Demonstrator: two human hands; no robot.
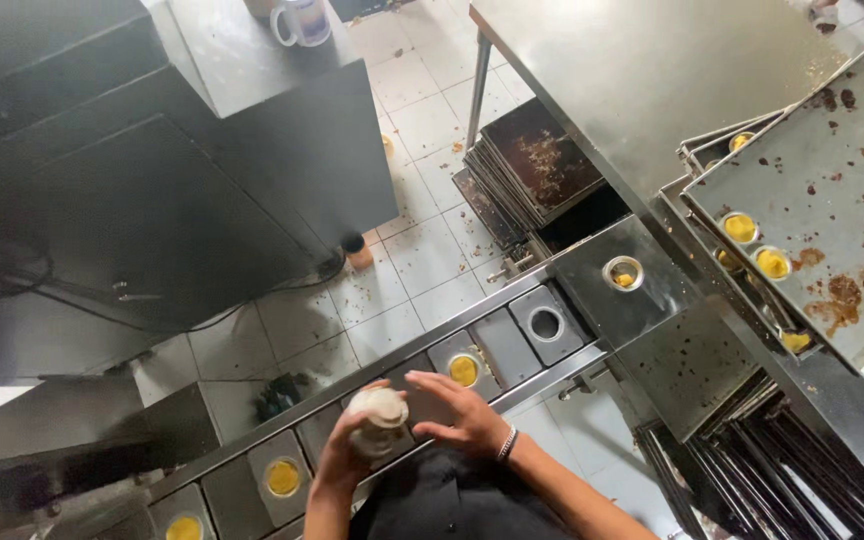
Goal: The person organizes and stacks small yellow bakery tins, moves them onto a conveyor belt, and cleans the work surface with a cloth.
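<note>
held thing: pale rounded lump, maybe dough or a stack of small cups [377,415], lower centre of frame, hard to tell which; off-white, matte, soft-looking, its long axis roughly upright and a bit tilted
left hand: left hand [344,455] wraps the lump from below and left, fingers curled round its lower part, gripping it
right hand: right hand [457,412] just right of the lump, fingers spread flat and loose, fingertips near or touching its top; a true grip cannot be told; thin bracelet [508,444] on the wrist
key relation: lump sits between both hands, left hand carries it, right hand comes in from the right side; lump hangs right over the conveyor line
conveyor: metal conveyor [512,345] runs diagonally from lower left to centre right, dull grey square plates each with a round hole
filled moulds: small round cups with yellow filling [463,370] just above the right hand, more at [283,477] lower left
empty hole: one plate with an empty round opening [545,323], right of the hands
trays: flat steel baking tray [832,180] upper right, greasy, brown burnt specks, few yellow-filled cups on it; stacked dark trays [537,165] under the table
floor: white tiled floor [422,130], dirty, crumbs
far: mug [300,20] on dark cabinet, top of frame
</note>
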